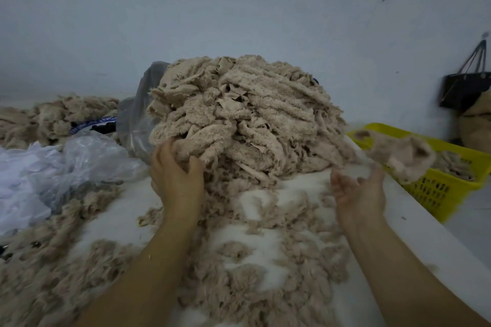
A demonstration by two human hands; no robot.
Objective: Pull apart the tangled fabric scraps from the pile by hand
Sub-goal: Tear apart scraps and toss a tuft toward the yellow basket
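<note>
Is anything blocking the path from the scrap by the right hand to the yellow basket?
Nothing visible does. The loose scrap is blurred just beyond the open right hand, overlapping the near rim of the yellow basket; only white tabletop lies between hand and basket.

The pile of fabric scraps point(252, 114) is a soft pinkish tan, and the loose fluff point(252, 308) on the white tabletop point(255, 199) is the same tan. The basket point(438, 190) is bright yellow with rows of little holes in its side, the plastic bag point(87, 156) is see-through and whitish, and the hanging bag point(462, 90) is black. The wall point(239, 8) is pale grey-blue with a few dark spots.
</note>
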